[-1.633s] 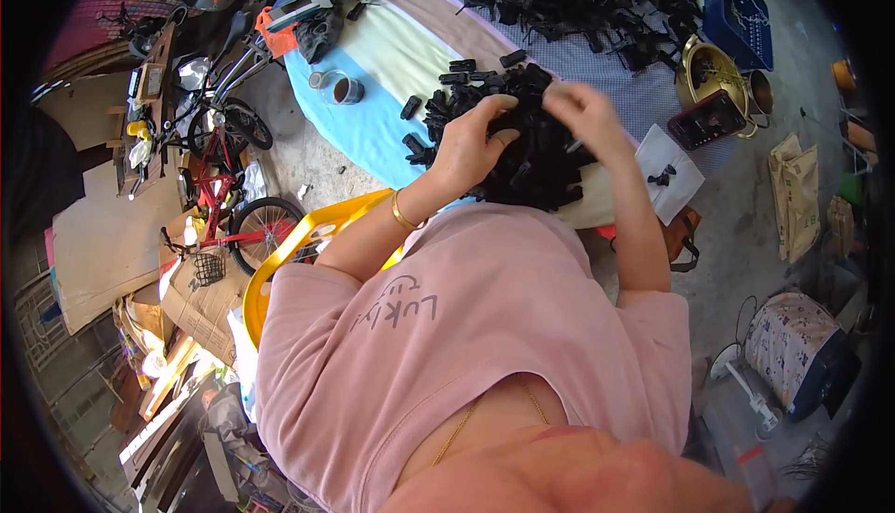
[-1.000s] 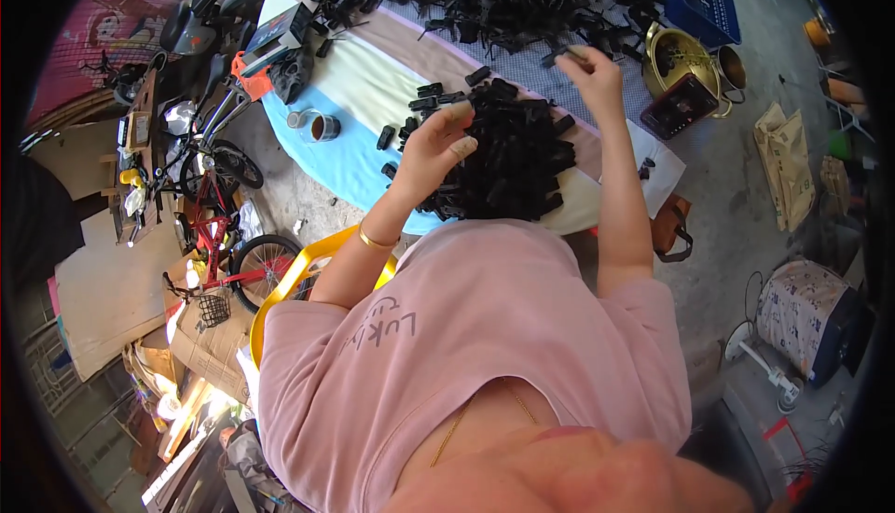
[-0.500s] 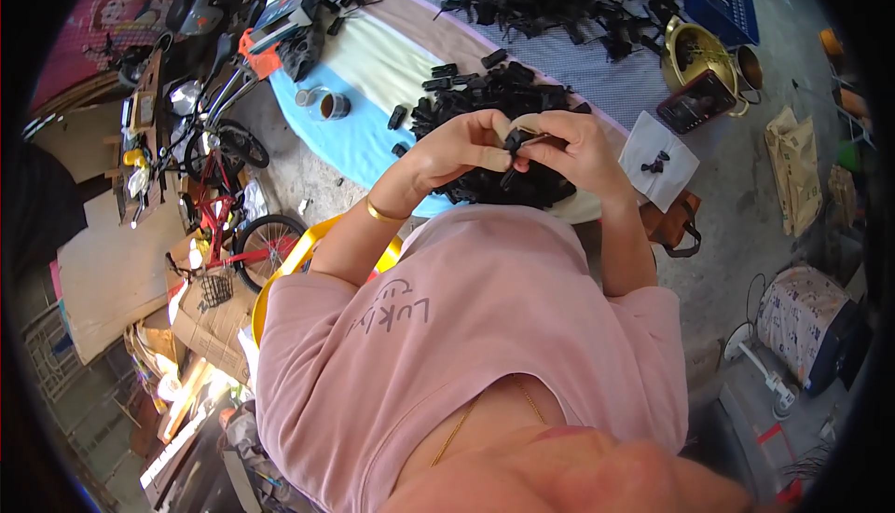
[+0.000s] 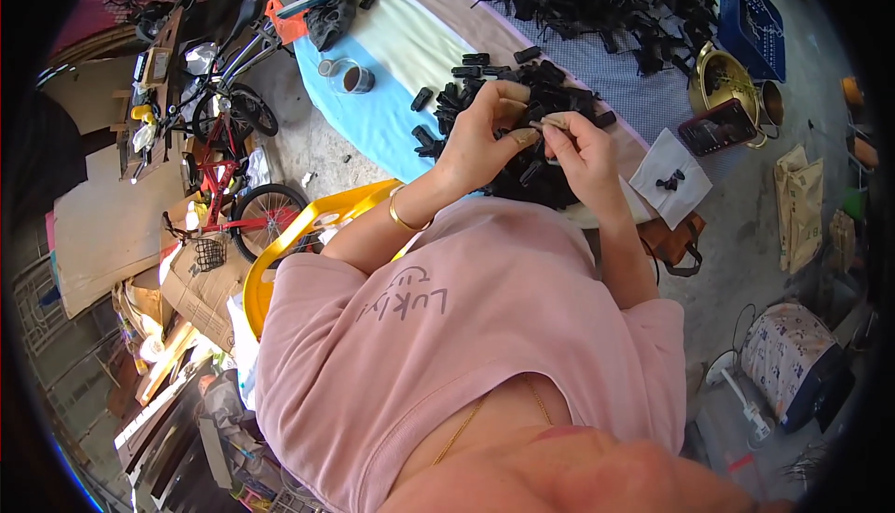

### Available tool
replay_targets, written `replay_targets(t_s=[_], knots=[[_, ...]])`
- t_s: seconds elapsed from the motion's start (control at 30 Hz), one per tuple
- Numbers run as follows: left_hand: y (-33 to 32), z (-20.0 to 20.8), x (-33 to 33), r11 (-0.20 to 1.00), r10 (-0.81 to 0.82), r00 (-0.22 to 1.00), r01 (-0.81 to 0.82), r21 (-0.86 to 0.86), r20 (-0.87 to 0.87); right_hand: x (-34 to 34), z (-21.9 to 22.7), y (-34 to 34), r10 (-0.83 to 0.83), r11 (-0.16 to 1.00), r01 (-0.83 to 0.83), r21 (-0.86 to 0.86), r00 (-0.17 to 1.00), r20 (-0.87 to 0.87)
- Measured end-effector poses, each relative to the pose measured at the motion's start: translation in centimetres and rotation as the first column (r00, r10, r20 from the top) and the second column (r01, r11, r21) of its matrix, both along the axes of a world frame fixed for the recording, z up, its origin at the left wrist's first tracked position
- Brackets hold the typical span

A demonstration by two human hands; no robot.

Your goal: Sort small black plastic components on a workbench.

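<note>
My left hand and my right hand meet at the fingertips over a heap of small black plastic parts. Both have thumb and fingers pinched together. Whatever lies between them is small and mostly hidden, and it blends with the black heap behind. A bracelet circles my left wrist. Beyond, a much larger pile of black parts with thin prongs covers the far side of the cloth.
On the cloth stands a cup of dark liquid. Rightward lie a white paper with small dark bits, a phone, a brass-coloured pot and a blue basket. A yellow chair and a red bicycle are leftward.
The view has shifted, so the cloth and piles sit farther right. A small black part showed between my fingers before; now it is hard to see. My left fingers have curled more.
</note>
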State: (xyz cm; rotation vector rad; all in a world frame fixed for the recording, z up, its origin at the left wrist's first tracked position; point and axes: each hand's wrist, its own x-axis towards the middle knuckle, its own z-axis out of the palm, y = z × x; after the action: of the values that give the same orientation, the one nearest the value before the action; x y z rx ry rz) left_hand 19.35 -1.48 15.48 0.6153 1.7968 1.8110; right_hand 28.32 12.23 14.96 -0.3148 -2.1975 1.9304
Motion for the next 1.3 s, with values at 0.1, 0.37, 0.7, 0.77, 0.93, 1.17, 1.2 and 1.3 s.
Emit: replay_targets(t_s=[0.1,0.37,0.7,0.77,0.93,1.17,1.2,1.3], knots=[[-0.3,0.1,0.0,0.994,-0.063,0.984,0.047,-0.096,-0.169,-0.2,0.3,-0.3,-0.002,0.999,0.003,0.046,1.000,-0.022],[-0.6,0.6,0.5,0.992,-0.063,0.996,0.056,-0.115,-0.061,0.2,-0.1,-0.7,0.008,0.997,-0.010,-0.082,1.000,-0.023],[0.3,0.0,0.7,0.974,-0.045,0.946,-0.029,-0.224,-0.321,0.0,-1.4,-0.7,0.039,0.867,0.065,-0.495,0.979,0.198],[0.6,0.2,0.6,0.994,-0.019,0.992,0.005,-0.111,-0.126,0.1,-1.6,-0.5,0.011,0.896,0.056,-0.440,0.989,0.148],[0.4,0.6,-1.4,0.983,-0.047,0.734,-0.085,0.160,0.677,1.0,-0.3,0.4,-0.053,0.998,0.050,-0.022,0.989,-0.136],[0.2,0.3,0.0,0.972,-0.190,0.613,0.007,0.236,0.766,1.2,0.3,0.3,-0.061,0.998,0.059,-0.015,0.956,-0.287],[0.0,0.3,0.1,0.982,-0.188,0.742,0.136,0.130,0.644,1.2,0.4,0.4,-0.053,0.998,0.043,-0.042,0.958,-0.281],[-0.1,1.5,0.0,0.948,-0.281,0.844,0.319,-0.006,0.457,1.3,0.9,0.5,-0.069,0.971,0.054,-0.231,0.996,-0.057]])
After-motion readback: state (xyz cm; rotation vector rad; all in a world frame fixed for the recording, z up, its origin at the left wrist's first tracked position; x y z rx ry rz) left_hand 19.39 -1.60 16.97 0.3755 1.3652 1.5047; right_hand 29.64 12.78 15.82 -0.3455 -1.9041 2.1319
